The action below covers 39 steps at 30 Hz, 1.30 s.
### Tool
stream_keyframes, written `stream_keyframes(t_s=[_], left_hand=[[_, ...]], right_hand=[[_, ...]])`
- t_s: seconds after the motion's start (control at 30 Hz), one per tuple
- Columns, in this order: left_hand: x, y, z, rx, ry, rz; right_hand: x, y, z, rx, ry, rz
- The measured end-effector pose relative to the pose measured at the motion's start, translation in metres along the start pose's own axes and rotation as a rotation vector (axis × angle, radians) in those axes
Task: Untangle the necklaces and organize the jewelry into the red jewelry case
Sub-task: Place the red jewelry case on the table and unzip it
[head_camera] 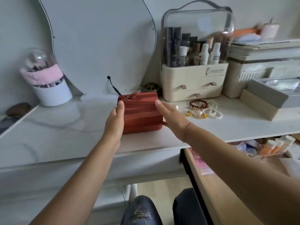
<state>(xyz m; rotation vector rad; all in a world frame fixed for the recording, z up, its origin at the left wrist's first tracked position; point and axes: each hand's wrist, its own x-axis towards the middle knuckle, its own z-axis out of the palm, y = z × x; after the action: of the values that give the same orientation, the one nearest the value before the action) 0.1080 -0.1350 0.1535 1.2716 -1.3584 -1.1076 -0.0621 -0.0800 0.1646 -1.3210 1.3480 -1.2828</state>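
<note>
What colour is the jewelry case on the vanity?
The jewelry case is rust red with faint darker bands; head view, the only one.

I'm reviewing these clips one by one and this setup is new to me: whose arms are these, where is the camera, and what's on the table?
There is no machine here: a person wears a wide-angle camera on the head, looking down at their own arms. The left hand and right hand flank the red jewelry case, straight fingers against its sides; it looks zipped. On the white dressing table, bracelets and earrings lie to its right, before a cosmetics organizer.
</note>
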Motion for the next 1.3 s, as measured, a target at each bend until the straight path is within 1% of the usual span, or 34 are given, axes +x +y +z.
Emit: stream_keyframes(t_s=[0.17, 0.23, 0.27, 0.3, 0.33, 0.37, 0.4, 0.43, 0.47, 0.5, 0.57, 0.63, 0.73, 0.83, 0.93, 1.03, 1.1, 1.2, 1.3], left_hand=[[0.008, -0.005, -0.003, 0.018, -0.003, -0.021], [0.003, -0.002, 0.001, 0.107, 0.059, -0.009], [-0.005, 0.0, 0.004, 0.187, 0.123, 0.039], [-0.016, 0.005, 0.008, 0.274, 0.196, 0.136], [-0.031, 0.009, 0.012, 0.335, 0.255, 0.28], [-0.048, 0.013, 0.018, 0.359, 0.269, 0.449], [-0.067, 0.015, 0.027, 0.363, 0.224, 0.606], [-0.085, 0.013, 0.038, 0.375, 0.126, 0.725], [-0.103, 0.009, 0.051, 0.396, -0.007, 0.797], [-0.12, 0.004, 0.063, 0.425, -0.148, 0.827], [-0.15, -0.009, 0.087, 0.481, -0.404, 0.822], [-0.171, -0.02, 0.106, 0.544, -0.602, 0.792], [-0.194, -0.024, 0.124, 0.633, -0.819, 0.721], [-0.212, -0.015, 0.135, 0.722, -0.978, 0.702], [-0.224, -0.007, 0.145, 0.802, -1.068, 0.677], [-0.23, -0.009, 0.15, 0.906, -1.09, 0.698], [-0.229, -0.013, 0.151, 0.949, -1.048, 0.733], [-0.221, -0.017, 0.154, 0.997, -0.976, 0.715], [-0.202, -0.019, 0.159, 1.076, -0.831, 0.762]], right_hand=[[0.009, 0.005, 0.004, -0.072, 0.011, 0.01], [0.002, 0.006, 0.0, -0.141, -0.001, 0.02], [-0.005, 0.005, -0.004, -0.194, -0.003, 0.026], [-0.014, 0.006, -0.01, -0.245, 0.007, 0.016], [-0.027, 0.006, -0.018, -0.29, 0.022, -0.011], [-0.04, 0.006, -0.028, -0.331, 0.029, -0.043], [-0.057, 0.005, -0.04, -0.372, 0.031, -0.072], [-0.074, 0.006, -0.054, -0.419, 0.035, -0.095], [-0.092, 0.008, -0.069, -0.468, 0.047, -0.107], [-0.111, 0.01, -0.084, -0.517, 0.071, -0.107], [-0.152, 0.017, -0.116, -0.585, 0.142, -0.09], [-0.194, 0.022, -0.142, -0.591, 0.23, -0.057], [-0.254, 0.035, -0.168, -0.647, 0.324, 0.001], [-0.295, 0.05, -0.182, -0.836, 0.402, 0.01], [-0.31, 0.066, -0.188, -1.012, 0.402, 0.025], [-0.311, 0.08, -0.189, -1.078, 0.413, 0.035], [-0.308, 0.088, -0.19, -1.096, 0.439, 0.008], [-0.299, 0.095, -0.191, -1.09, 0.486, -0.039], [-0.278, 0.097, -0.191, -1.062, 0.519, -0.049]])
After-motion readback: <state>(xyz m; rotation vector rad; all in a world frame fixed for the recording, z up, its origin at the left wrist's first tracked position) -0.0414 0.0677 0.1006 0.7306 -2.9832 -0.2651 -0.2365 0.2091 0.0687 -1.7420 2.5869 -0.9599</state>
